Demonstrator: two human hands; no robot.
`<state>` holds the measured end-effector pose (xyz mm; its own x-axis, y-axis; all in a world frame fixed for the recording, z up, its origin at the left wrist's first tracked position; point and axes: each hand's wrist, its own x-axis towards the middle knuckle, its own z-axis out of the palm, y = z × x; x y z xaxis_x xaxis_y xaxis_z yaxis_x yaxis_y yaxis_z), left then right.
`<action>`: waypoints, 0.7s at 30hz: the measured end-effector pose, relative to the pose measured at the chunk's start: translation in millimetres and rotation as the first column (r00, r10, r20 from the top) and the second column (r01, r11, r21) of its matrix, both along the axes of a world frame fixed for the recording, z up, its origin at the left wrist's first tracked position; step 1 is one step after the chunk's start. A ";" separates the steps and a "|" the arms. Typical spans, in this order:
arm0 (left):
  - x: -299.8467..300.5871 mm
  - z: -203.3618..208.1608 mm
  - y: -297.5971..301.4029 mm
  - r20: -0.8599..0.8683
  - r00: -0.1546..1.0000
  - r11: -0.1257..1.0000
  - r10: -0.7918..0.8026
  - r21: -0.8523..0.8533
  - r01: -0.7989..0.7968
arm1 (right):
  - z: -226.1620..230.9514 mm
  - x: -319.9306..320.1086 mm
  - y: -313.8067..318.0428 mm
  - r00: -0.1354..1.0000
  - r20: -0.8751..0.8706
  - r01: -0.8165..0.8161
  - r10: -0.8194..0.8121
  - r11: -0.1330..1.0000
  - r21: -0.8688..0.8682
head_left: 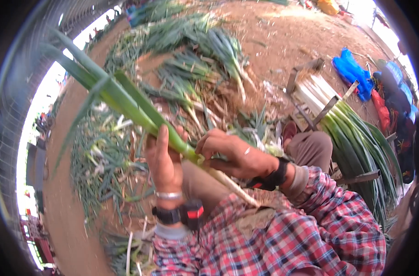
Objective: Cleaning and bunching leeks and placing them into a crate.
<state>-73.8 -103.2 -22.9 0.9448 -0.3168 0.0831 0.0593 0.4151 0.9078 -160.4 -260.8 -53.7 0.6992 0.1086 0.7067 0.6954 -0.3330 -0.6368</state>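
Observation:
A large green onion [131, 106] lies slantwise in front of me, its green leaves to the upper left and its pale root end low, near my lap. My left hand [167, 158] is wrapped round the stalk just below where the leaves part. Close beside it, my right hand [232, 154] has its fingers bent and pinched at the pale green part of the same stalk, where a bit of outer layer stands out. The exact fingertip contact is partly hidden. Both wrists wear black bands.
To my right, a metal rack [327, 110] holds a bundle of green onions [352, 122], white ends away from me. Loose leaf trimmings [103, 161] litter the ground at left. Untrimmed onions [182, 34] lie ahead. A blue plastic bag [353, 73] sits at far right.

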 end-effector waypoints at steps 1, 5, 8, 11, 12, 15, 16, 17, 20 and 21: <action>2.2 -2.3 1.5 -0.019 1.000 1.000 -0.001 0.000 0.001 | -3.2 -8.5 2.3 0.985 -0.134 -0.097 0.113 0.988 0.120; 17.1 -28.1 7.6 -0.036 0.994 0.990 -0.100 -0.107 0.096 | -23.5 -47.0 -5.6 0.621 -0.602 -0.140 0.502 0.826 0.545; 38.3 -19.6 22.7 0.113 0.983 0.990 0.141 -0.044 -0.137 | -46.1 -76.2 -43.1 0.661 -0.743 -0.160 0.108 0.987 0.001; 66.4 -9.1 59.9 0.103 0.989 0.985 0.107 -0.147 -0.092 | -98.9 -115.1 -77.5 0.499 -0.848 -0.200 -0.180 0.928 -0.314; 66.2 1.0 63.4 0.104 0.992 0.980 0.073 -0.193 -0.052 | -112.2 -130.8 -87.0 0.489 -0.773 -0.201 -0.405 0.810 -0.552; 59.1 8.4 66.7 0.049 0.994 0.965 0.098 -0.249 -0.083 | -115.3 -106.7 -77.4 0.658 -0.617 -0.068 -0.432 0.782 -0.620; 50.7 7.7 60.2 0.063 0.993 0.968 0.096 -0.238 -0.079 | -109.2 -88.6 -64.7 0.797 -0.531 0.028 -0.288 0.895 -0.445; 41.6 7.8 60.0 0.059 0.993 0.972 0.106 -0.215 -0.091 | -83.3 -64.9 -42.5 0.832 -0.526 0.027 -0.178 0.959 -0.281; 23.4 -1.2 50.5 0.077 0.997 0.971 -0.017 -0.235 0.035 | -23.4 -10.3 25.6 0.932 -0.363 0.034 0.007 0.994 0.106; 17.0 0.0 46.4 0.079 0.997 0.971 -0.017 -0.235 0.035 | -12.4 2.3 41.9 0.953 -0.301 0.025 0.024 0.987 0.156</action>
